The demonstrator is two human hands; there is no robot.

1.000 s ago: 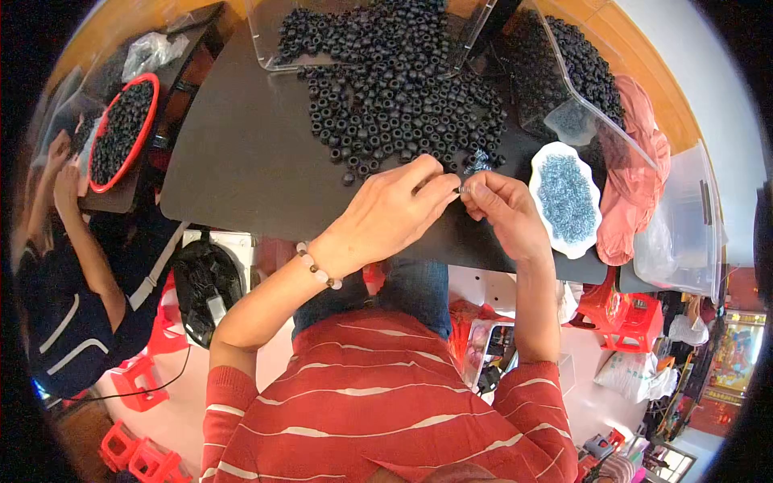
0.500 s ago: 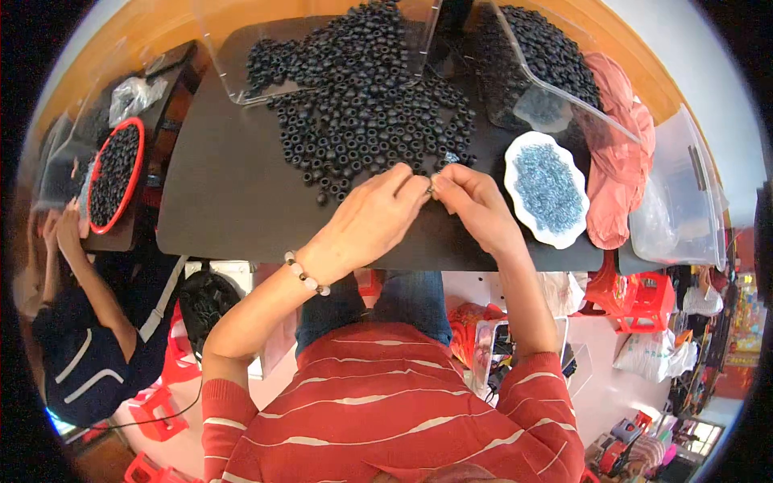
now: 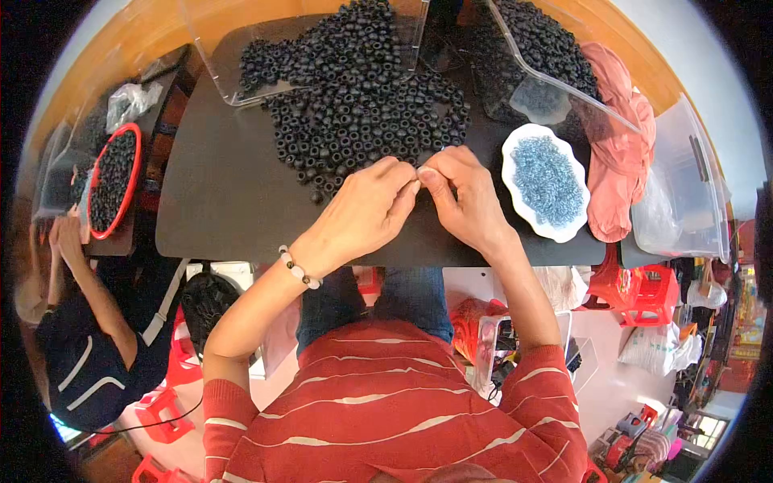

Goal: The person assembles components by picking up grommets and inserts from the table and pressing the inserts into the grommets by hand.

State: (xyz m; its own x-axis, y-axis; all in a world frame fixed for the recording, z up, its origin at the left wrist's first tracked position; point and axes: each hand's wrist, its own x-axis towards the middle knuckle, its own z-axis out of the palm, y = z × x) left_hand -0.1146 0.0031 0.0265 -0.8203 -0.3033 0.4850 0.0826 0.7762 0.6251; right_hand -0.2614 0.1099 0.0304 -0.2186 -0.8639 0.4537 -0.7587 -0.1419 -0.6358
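Fingertips of my left hand and my right hand meet over the dark table, at the near edge of a heap of black beads. Both hands are closed in a pinch, and whatever they hold is hidden between the fingers. A bracelet of pale and dark beads circles my left wrist. To the right of my right hand lies a white scalloped dish filled with small clear-blue pieces.
Clear plastic bins stand at the back, one holding more black beads. Pink cloth and a clear tub lie at the right. At left, a co-worker sits by a red-rimmed basket of black beads.
My hands have shifted slightly and stay pinched together. A small bluish bit seen earlier beside my right fingers is now mostly covered. The co-worker's hands have moved a little.
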